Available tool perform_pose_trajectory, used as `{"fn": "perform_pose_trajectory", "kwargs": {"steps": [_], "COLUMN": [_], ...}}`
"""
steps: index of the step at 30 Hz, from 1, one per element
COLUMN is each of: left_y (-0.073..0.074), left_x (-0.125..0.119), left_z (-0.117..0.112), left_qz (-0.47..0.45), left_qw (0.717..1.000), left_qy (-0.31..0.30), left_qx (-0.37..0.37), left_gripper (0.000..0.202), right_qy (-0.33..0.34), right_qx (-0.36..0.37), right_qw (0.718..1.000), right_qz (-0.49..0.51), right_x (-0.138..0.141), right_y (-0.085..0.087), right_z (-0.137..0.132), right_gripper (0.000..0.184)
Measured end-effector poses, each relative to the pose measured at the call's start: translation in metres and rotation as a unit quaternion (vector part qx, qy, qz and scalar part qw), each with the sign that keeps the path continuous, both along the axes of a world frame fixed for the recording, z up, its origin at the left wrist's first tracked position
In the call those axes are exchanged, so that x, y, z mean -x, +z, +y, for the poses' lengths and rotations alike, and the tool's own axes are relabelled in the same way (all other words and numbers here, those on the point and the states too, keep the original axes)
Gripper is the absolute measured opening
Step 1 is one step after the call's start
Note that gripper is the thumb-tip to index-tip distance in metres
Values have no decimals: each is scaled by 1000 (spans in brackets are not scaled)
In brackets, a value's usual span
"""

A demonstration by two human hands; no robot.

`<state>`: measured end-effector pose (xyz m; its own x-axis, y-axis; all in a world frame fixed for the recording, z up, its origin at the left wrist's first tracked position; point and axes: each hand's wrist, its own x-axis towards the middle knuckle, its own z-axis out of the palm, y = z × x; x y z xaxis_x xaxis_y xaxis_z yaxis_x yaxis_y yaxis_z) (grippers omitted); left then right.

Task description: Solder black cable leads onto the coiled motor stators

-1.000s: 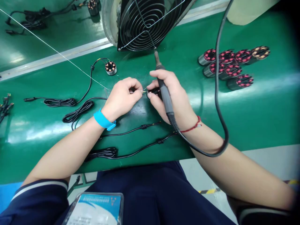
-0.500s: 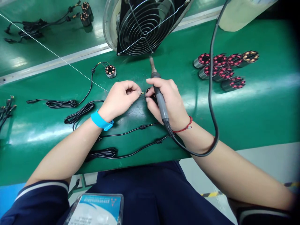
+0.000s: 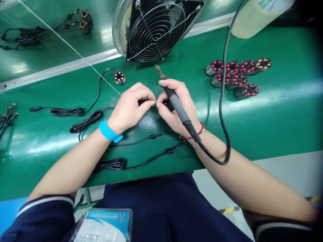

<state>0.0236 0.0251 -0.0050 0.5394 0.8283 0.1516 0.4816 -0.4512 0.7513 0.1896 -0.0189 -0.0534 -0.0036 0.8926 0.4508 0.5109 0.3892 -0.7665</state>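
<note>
My left hand (image 3: 133, 107) is closed, thumb and forefinger pinching the end of a thin wire (image 3: 156, 102). Opposite it, my right hand (image 3: 183, 111) has a soldering iron (image 3: 178, 106) lying across its fingers, tip pointing up and left toward the fan. That hand's thumb and fingertip also meet at the wire, close to my left fingertips. Behind the right fingers a dark, round motor stator (image 3: 166, 101) shows only in part. A black cable (image 3: 106, 108) runs in under my left hand.
A fan (image 3: 153, 42) stands at the back. One wired stator (image 3: 119, 77) sits left of it, and several red-wound stators (image 3: 238, 80) stand at right. Coiled black cables (image 3: 111, 164) lie near the front edge. The iron's cord (image 3: 223, 87) loops over my right forearm.
The soldering iron has tilted, its tip swinging left and slightly down. My left fingertips have shifted slightly right, closer to the right ones, and the view has moved a little.
</note>
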Motion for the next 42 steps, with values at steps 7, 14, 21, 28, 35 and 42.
{"fn": "perform_pose_trajectory", "kwargs": {"steps": [7,14,21,28,35,42], "left_y": [2,1,-3,-3,-6,-5], "left_x": [0,-1,-3,-3,-4,-5], "left_z": [-2,0,1,3,4,2], "left_qz": [62,65,60,40,31,20], "left_qw": [995,997,997,997,997,997], "left_qy": [-38,-33,-13,2,25,21], "left_qx": [-66,-36,37,61,72,66], "left_gripper": [14,15,13,11,11,11], "right_qy": [6,42,88,54,32,-37], "right_qx": [-13,3,-5,21,13,45], "right_qw": [1000,999,991,995,997,998], "right_qz": [15,-19,-103,-75,-70,3], "right_x": [0,-13,-28,-21,-14,-24], "right_y": [3,4,9,6,7,42], "right_z": [0,0,-3,3,3,-30], "right_gripper": [41,47,47,43,48,33]}}
